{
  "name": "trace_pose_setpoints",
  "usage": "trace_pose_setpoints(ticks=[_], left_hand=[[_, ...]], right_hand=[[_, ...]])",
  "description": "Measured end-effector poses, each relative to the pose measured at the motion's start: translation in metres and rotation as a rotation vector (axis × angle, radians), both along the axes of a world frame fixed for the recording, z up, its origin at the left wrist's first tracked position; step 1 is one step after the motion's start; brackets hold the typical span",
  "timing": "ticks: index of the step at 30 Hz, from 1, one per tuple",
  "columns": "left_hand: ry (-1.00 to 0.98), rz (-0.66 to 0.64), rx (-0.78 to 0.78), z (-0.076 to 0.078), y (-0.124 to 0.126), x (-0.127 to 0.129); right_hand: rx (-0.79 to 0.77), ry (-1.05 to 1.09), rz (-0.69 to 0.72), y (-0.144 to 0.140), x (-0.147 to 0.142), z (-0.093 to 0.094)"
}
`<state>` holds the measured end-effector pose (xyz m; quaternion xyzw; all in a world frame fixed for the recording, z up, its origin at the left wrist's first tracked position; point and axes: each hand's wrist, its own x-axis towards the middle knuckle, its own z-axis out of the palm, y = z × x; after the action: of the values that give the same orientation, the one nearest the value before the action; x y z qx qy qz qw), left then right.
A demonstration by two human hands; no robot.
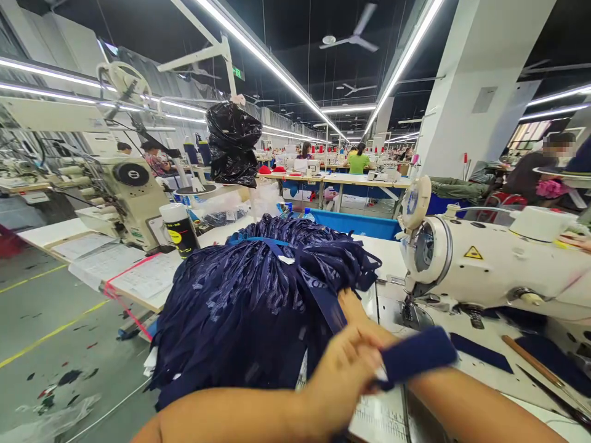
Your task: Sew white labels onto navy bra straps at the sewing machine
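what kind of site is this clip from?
Most likely a garment factory sewing floor. An industrial sewing machine stands at the person's table, a big bundle of navy fabric strips lies beside it, and rows of worktables with seated workers run back under long strip lights.

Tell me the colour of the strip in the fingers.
Navy blue strip, plain, held in the left hand; head view.

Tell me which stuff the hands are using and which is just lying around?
In use: left hand, navy fabric strip, navy strip bundle, sewing machine.

Lying about: black bag, black-and-yellow cup, blue bin, wooden stick.
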<state>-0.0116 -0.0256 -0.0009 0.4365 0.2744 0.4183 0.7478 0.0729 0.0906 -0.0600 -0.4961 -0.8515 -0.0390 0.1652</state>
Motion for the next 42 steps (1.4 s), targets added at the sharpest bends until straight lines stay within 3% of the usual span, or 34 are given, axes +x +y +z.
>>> trace_pose_setpoints(ticks=[2, 4, 6, 8, 14, 18, 20, 24, 27, 33, 38, 42], left_hand=[[-0.015, -0.28, -0.056, -0.023, -0.013, 0.012], [0.001, -0.39, -0.079, -0.043, -0.014, 0.018], [0.052, -0.317, -0.033, -0.055, -0.004, 0.02], [0.108, -0.181, 0.024, -0.058, 0.011, 0.019], [0.171, 0.132, 0.157, -0.034, 0.032, 0.016], [0.161, 0.227, 0.144, -0.016, 0.029, 0.014], [0.178, 0.252, 0.162, -0.01, 0.025, 0.013], [0.223, 0.263, 0.231, -0.006, 0.018, 0.012], [0.291, 0.252, 0.308, -0.005, 0.013, 0.013], [0.545, 0.219, 0.528, 0.004, 0.008, 0.01], [0.767, 0.189, 0.687, 0.013, 0.012, 0.003], [0.727, 0.132, 0.677, 0.018, 0.018, 0.0]], right_hand=[[-0.03, -0.068, -0.119, 0.031, 0.003, 0.004], [-0.055, -0.131, -0.204, 0.054, 0.008, 0.009], [-0.063, -0.17, -0.241, 0.069, 0.013, 0.013], [-0.067, -0.194, -0.249, 0.074, 0.017, 0.017], [-0.099, -0.179, -0.203, 0.048, 0.036, 0.025], [-0.091, -0.111, -0.139, -0.001, 0.06, 0.035], [-0.097, 0.066, -0.067, -0.03, 0.074, 0.04], [-0.345, 0.673, 0.019, -0.08, 0.095, 0.049], [-0.561, 0.974, 0.048, -0.103, 0.098, 0.056], [-0.604, 1.373, -0.109, -0.117, 0.086, 0.056], [-0.63, 1.579, -0.137, -0.125, 0.082, 0.053], [-0.6, 1.486, -0.112, -0.129, 0.087, 0.05]])
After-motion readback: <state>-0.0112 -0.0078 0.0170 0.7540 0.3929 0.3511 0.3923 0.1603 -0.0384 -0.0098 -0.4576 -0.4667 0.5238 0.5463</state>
